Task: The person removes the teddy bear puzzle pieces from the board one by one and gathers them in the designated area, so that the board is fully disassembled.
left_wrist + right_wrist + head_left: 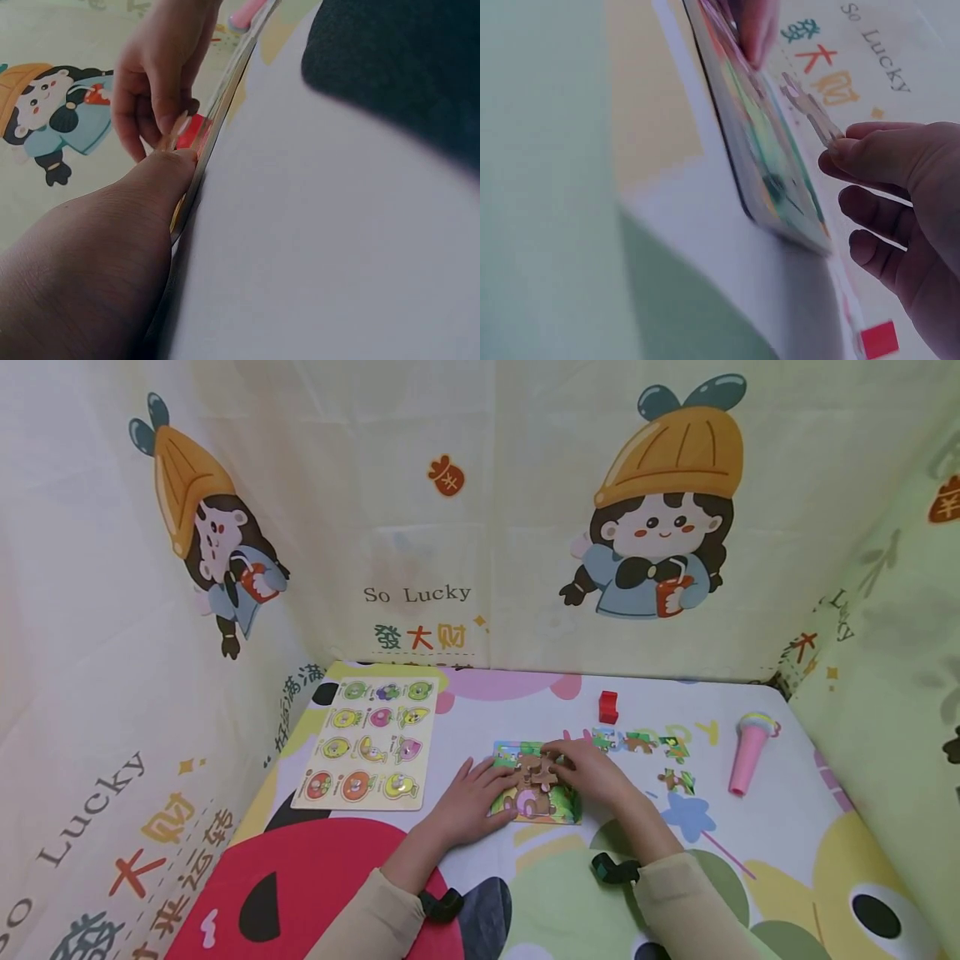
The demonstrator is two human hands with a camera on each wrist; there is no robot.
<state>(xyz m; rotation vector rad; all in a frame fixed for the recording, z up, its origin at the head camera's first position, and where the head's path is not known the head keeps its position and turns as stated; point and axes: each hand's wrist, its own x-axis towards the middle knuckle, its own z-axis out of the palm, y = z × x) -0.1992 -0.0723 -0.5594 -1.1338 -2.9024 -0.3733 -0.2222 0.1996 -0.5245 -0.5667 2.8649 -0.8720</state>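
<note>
A small jigsaw puzzle (562, 812) with a brown bear picture lies on the table in front of me. My left hand (471, 802) rests along its left side, fingers stretched over the edge and onto the picture. Above the upper right part of the puzzle, my right hand (596, 772) pinches a brown puzzle piece (814, 112) between thumb and forefinger. That piece is tilted and raised off the board in the right wrist view, the other fingers loosely bent below it.
Several loose puzzle pieces (640, 742) lie right of the puzzle. Behind them stands a small red block (608, 707). A pink toy microphone (748, 753) lies far right, and a fruit picture board (303, 797) lies left. Printed curtains (517, 552) enclose the table.
</note>
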